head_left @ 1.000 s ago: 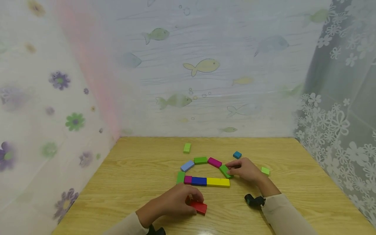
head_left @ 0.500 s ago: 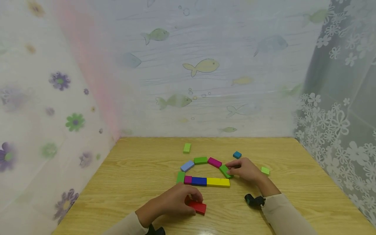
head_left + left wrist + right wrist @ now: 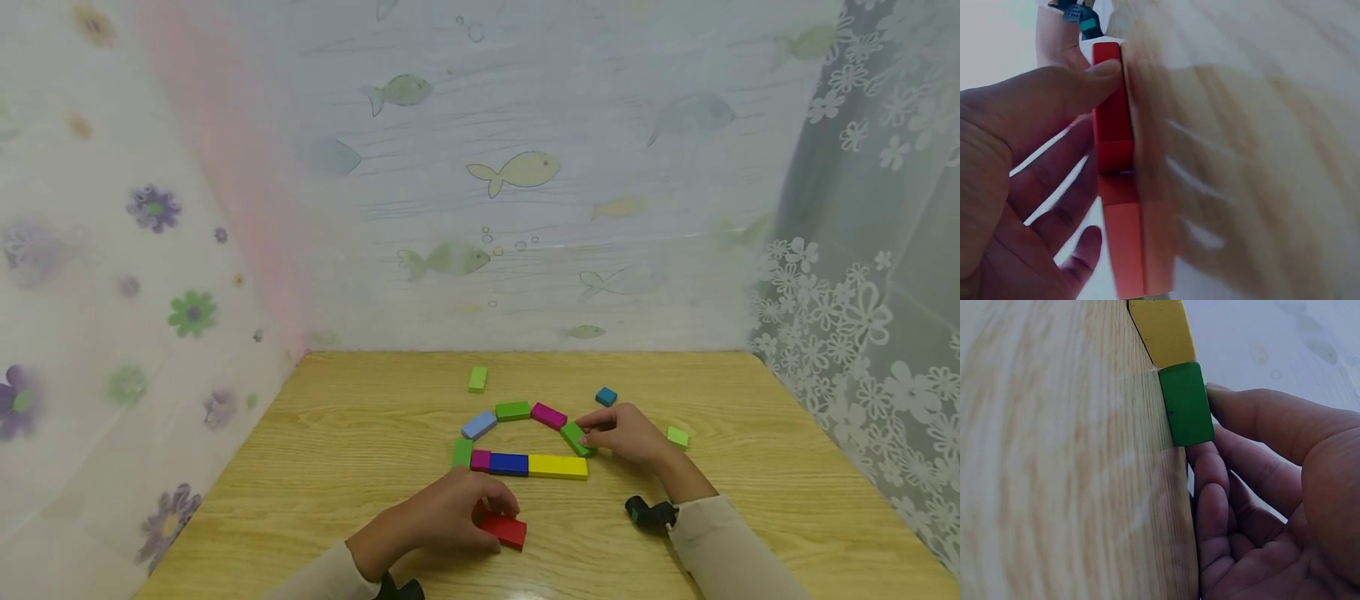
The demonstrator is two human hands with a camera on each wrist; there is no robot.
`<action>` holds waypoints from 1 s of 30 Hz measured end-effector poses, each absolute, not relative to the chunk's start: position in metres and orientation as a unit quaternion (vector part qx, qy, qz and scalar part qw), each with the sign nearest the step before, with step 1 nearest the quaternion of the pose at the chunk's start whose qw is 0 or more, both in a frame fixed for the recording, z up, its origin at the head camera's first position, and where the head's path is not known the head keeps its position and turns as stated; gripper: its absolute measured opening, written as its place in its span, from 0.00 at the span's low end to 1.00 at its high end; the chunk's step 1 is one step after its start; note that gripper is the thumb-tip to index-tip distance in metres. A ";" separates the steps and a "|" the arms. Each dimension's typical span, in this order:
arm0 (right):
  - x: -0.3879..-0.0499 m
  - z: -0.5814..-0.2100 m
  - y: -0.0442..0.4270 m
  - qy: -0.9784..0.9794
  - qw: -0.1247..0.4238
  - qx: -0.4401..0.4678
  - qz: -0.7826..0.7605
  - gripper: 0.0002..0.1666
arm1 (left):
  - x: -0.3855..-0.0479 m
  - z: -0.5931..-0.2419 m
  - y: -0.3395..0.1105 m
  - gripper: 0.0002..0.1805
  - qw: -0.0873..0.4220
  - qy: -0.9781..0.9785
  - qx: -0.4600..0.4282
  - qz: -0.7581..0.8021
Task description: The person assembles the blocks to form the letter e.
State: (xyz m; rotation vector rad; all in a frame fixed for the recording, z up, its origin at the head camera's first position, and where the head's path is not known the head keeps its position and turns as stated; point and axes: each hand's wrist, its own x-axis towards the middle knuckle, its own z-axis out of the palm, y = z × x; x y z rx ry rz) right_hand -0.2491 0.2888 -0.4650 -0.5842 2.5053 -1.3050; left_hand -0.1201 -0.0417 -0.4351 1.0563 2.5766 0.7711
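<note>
My left hand (image 3: 457, 510) holds a red block (image 3: 504, 530) low over the table near its front, or on it; I cannot tell which. In the left wrist view, the thumb presses on the red block (image 3: 1112, 119), and a lighter red block (image 3: 1124, 244) lies end to end with it, nearer the camera. My right hand (image 3: 628, 435) pinches a green block (image 3: 576, 439) at the right end of an arc of blocks. The right wrist view has this green block (image 3: 1188, 403) standing beside the yellow block (image 3: 1163, 328), thumb along its top edge.
The arc continues with magenta (image 3: 549, 415), green (image 3: 513, 411), light blue (image 3: 479, 425) and green (image 3: 462, 453) blocks. Below runs a row of magenta (image 3: 481, 460), dark blue (image 3: 509, 464) and yellow (image 3: 558, 467) blocks. Loose lie light green (image 3: 477, 380), blue (image 3: 606, 396) and lime (image 3: 678, 437) blocks.
The red block under my left hand has shifted very slightly left. My right hand and the green block stay where they were.
</note>
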 end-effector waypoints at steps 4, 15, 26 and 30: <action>-0.250 -0.465 0.288 0.862 0.131 -0.200 -0.448 0.23 | -0.122 -0.426 -0.050 0.23 0.097 0.890 0.356 0.268; -0.251 -0.466 0.290 0.863 0.128 -0.205 -0.444 0.22 | -0.151 -0.429 -0.080 0.16 0.019 0.913 0.137 0.384; -0.251 -0.466 0.290 0.860 0.131 -0.208 -0.448 0.23 | -0.169 -0.449 -0.094 0.19 0.059 0.885 0.029 0.461; -0.252 -0.465 0.290 0.860 0.130 -0.206 -0.449 0.23 | -0.177 -0.448 -0.096 0.18 0.063 0.890 0.020 0.451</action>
